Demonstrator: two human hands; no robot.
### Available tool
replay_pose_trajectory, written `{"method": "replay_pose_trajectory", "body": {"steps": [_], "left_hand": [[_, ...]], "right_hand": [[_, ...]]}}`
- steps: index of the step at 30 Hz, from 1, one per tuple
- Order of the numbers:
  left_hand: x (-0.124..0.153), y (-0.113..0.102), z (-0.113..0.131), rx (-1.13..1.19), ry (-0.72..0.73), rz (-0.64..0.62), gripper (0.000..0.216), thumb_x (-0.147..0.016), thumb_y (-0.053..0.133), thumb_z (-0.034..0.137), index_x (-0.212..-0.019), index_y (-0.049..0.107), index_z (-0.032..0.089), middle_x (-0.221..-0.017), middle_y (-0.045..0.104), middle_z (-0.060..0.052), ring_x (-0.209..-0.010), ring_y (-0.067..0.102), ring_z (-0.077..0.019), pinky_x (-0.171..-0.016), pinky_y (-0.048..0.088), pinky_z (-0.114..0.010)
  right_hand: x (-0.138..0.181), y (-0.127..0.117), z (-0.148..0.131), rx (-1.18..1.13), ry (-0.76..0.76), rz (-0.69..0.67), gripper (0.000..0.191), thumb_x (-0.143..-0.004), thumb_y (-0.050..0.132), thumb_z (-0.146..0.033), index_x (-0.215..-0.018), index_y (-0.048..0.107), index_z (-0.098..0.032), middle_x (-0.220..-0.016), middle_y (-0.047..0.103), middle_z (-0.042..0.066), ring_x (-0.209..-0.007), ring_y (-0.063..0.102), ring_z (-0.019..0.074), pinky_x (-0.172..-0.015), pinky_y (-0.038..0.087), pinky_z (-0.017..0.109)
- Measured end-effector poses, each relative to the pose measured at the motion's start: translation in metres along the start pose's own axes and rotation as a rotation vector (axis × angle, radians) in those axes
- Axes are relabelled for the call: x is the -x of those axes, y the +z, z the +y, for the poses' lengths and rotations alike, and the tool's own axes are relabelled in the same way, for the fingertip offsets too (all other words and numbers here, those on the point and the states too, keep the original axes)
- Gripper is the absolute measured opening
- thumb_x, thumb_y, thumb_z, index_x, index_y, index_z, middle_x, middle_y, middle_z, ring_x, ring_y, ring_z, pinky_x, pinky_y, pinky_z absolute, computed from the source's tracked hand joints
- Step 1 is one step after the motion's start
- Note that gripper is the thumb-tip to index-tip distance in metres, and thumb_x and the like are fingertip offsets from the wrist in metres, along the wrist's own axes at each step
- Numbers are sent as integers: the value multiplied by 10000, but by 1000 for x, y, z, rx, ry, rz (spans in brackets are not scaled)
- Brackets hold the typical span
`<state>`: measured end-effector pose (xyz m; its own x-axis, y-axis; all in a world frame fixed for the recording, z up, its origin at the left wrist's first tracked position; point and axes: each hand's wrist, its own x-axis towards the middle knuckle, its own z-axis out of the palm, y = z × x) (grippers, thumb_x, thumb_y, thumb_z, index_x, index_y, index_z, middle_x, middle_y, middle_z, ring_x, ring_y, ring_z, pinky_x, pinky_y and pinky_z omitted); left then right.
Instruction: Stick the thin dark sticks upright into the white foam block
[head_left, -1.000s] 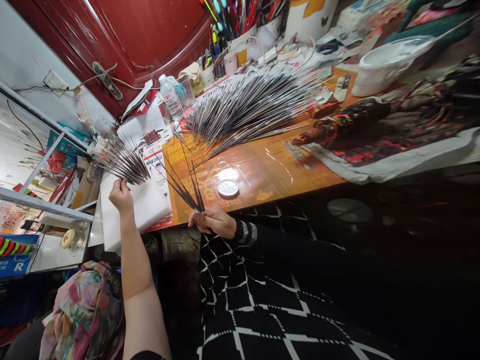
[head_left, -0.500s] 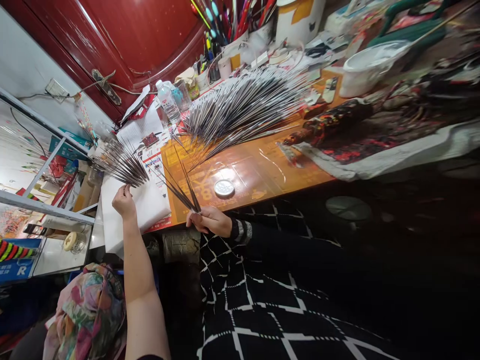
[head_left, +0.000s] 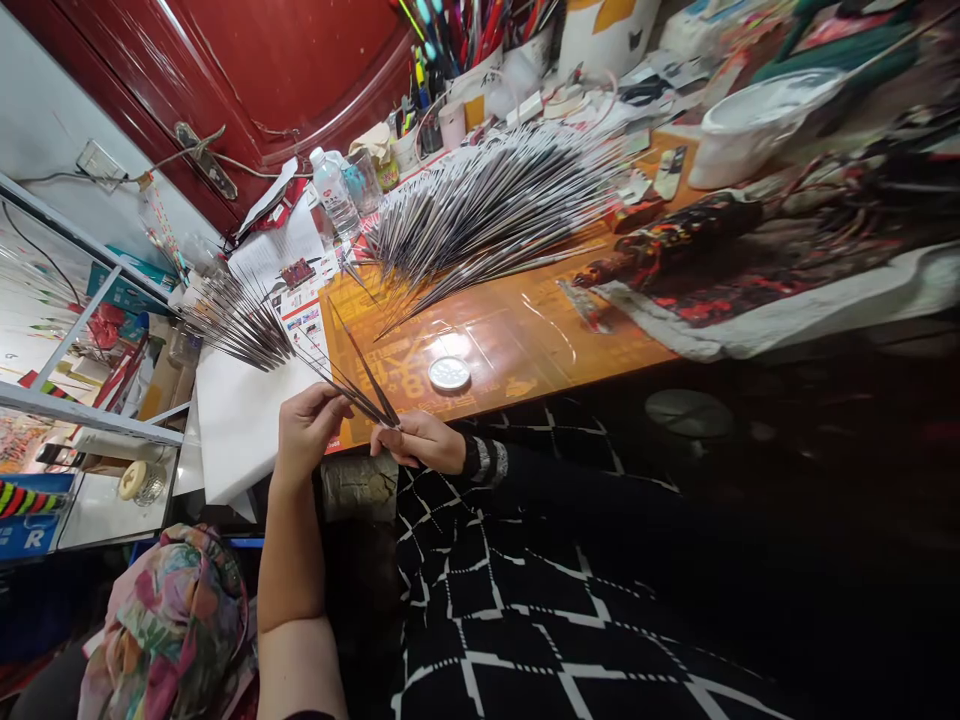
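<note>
Nearest, a black garment with white broken lines (head_left: 525, 620) covers the person's lap, and a floral cloth (head_left: 172, 610) lies bunched off to the left, below the level of the counter (head_left: 517, 335). Just at the counter's front edge, the right hand (head_left: 421, 441) is clamped on a few dark tapered sticks (head_left: 386, 407), their thin ends spreading up and to the left over the orange surface. The left hand (head_left: 309, 425) has thumb and forefinger drawn together beside those sticks; whether it grips one cannot be told. A round white lid (head_left: 449, 374) sits a little in from the front edge. A white foam pad (head_left: 236, 430) lies at the counter's left end, bearing a fan of dark sticks (head_left: 247, 335). Farther in, a large pile of sticks (head_left: 480, 215) stretches toward the back edge, with a plastic bottle (head_left: 334, 195) near its left end and a white bowl (head_left: 750, 125) to its right. A red door (head_left: 277, 80) stands behind.
</note>
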<state>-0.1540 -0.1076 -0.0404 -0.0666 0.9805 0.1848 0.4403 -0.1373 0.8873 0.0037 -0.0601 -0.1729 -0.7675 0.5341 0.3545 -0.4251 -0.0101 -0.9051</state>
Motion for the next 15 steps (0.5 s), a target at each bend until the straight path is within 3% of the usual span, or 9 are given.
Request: {"method": "replay_pose_trajectory", "body": {"steps": [2, 4, 6, 8, 11, 15], "left_hand": [[-5, -12, 3, -31, 30, 90, 254, -850, 686, 421, -834, 697, 168, -607, 592, 22, -439, 408, -44, -429, 319, -187], [-16, -29, 3, -147, 120, 274, 238, -872, 658, 408, -872, 698, 173, -622, 594, 23, -468, 438, -55, -467, 345, -191], [-32, -45, -1, -359, 231, 477, 212, -891, 635, 373, -882, 695, 169, -649, 608, 17, -538, 509, -71, -563, 402, -198], [-48, -57, -8, -587, 282, 586, 188, -904, 620, 326, -865, 691, 157, -660, 619, 9, -601, 556, -87, -650, 421, -209], [-68, -63, -23, -809, 255, 582, 182, -926, 592, 284, -884, 694, 138, -672, 640, -11, -638, 573, -104, -692, 410, -220], [-79, -57, -38, -931, 215, 558, 208, -954, 553, 302, -926, 688, 146, -752, 688, -46, -702, 595, -130, -716, 398, -230]], "right_hand": [[1, 0, 0, -5, -15, 14, 576, -979, 446, -596, -914, 633, -54, -484, 401, -48, -410, 398, 55, -451, 283, 192], [1, 1, 0, -6, -30, 33, 595, -975, 440, -612, -902, 630, -52, -501, 407, -41, -418, 398, 53, -456, 272, 199], [2, 1, 0, -6, -32, 48, 604, -976, 436, -613, -899, 631, -46, -511, 408, -36, -428, 401, 54, -467, 274, 209], [2, 2, 0, -17, -23, 52, 591, -985, 435, -594, -904, 632, -42, -503, 400, -36, -433, 404, 59, -472, 273, 218], [1, 1, 3, -51, -25, 40, 539, -990, 451, -561, -906, 634, -61, -481, 385, -41, -420, 403, 71, -458, 271, 223], [0, 0, 8, -49, -41, 40, 472, -1001, 448, -520, -902, 645, -103, -473, 389, -38, -409, 407, 79, -446, 292, 225]]}}
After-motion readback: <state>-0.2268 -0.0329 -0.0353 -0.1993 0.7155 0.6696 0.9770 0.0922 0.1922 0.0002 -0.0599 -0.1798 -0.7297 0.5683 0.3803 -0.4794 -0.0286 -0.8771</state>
